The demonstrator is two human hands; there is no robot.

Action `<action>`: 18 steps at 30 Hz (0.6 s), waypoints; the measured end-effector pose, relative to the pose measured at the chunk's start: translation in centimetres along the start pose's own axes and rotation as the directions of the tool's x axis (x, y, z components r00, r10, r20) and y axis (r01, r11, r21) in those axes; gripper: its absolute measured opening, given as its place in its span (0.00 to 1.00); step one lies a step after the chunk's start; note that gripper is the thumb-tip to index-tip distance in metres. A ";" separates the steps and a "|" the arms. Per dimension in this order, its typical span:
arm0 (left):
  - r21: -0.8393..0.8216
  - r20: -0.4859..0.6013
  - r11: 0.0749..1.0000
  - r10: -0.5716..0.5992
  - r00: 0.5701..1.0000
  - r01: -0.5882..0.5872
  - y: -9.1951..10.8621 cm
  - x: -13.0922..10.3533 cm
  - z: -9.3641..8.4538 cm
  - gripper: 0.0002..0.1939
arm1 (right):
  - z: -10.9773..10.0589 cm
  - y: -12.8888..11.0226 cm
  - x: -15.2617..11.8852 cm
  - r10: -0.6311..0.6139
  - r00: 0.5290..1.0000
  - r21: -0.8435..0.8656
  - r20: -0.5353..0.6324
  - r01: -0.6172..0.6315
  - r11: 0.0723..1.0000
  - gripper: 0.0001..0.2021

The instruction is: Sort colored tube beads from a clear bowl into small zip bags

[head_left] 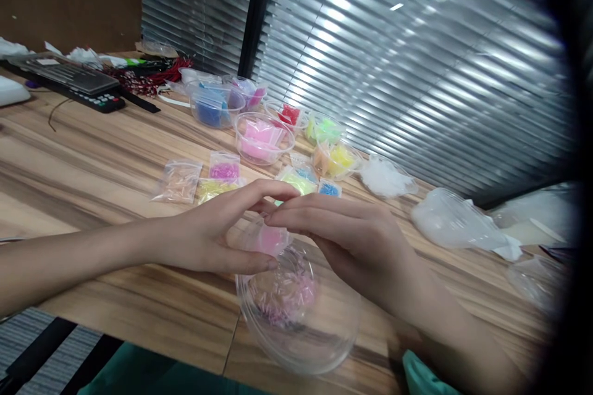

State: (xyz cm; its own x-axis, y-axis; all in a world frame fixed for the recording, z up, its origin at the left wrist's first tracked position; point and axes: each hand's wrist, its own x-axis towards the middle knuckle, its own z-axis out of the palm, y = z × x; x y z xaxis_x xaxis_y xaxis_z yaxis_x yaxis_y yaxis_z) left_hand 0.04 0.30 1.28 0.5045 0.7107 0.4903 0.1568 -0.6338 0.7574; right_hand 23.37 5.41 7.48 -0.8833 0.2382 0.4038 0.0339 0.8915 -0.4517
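Note:
A small clear plastic bag (pixel 271 239) with something pink in it is between my hands, above a clear round bowl (pixel 336 345). My left hand (pixel 208 237) is curved around the bag, its thumb along the lower edge and its other fingers partly hidden behind. From the right, my right hand (pixel 356 231) has its fingertips bent together at the bag's top, touching the left fingers. Its thumb is hidden. Inside the bowl, right below the hands, lie short pink and clear tube-like pieces (pixel 287 296).
Zip bags of orange (pixel 177 182), purple (pixel 225 168) and yellow pieces (pixel 215 190) lie left of centre. Behind stand several clear tubs, including a pink one (pixel 263 139) and a blue one (pixel 213 105). A remote control (pixel 99 99) is far left; white plastic bags (pixel 454 219) lie right.

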 end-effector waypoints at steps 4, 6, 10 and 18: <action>0.001 0.007 1.000 0.007 1.000 -0.007 0.0 -0.1 0.0 0.41 | 0.3 -0.2 -0.1 -0.004 0.999 -0.016 -0.039 0.004 1.000 0.17; 0.019 0.001 1.000 -0.003 1.000 0.003 0.0 -0.1 -0.1 0.40 | 0.5 -0.1 -0.1 -0.003 0.998 -0.023 -0.056 0.002 1.000 0.15; 0.020 -0.005 1.000 0.004 1.000 -0.004 0.1 0.0 -0.1 0.39 | 0.9 0.3 0.1 -0.052 0.995 -0.021 -0.084 0.050 0.999 0.08; 0.033 -0.006 0.999 0.026 1.000 -0.026 0.0 -0.1 -0.2 0.41 | 0.7 0.5 0.2 -0.071 0.996 -0.023 -0.061 0.070 0.997 0.12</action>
State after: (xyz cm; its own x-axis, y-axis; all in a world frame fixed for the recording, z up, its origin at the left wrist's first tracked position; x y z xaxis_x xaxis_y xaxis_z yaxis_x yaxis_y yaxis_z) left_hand -0.14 0.29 1.37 0.5032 0.6960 0.5122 0.1718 -0.6615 0.7300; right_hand 22.88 5.60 6.76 -0.8534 0.1974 0.4825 -0.0172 0.9144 -0.4045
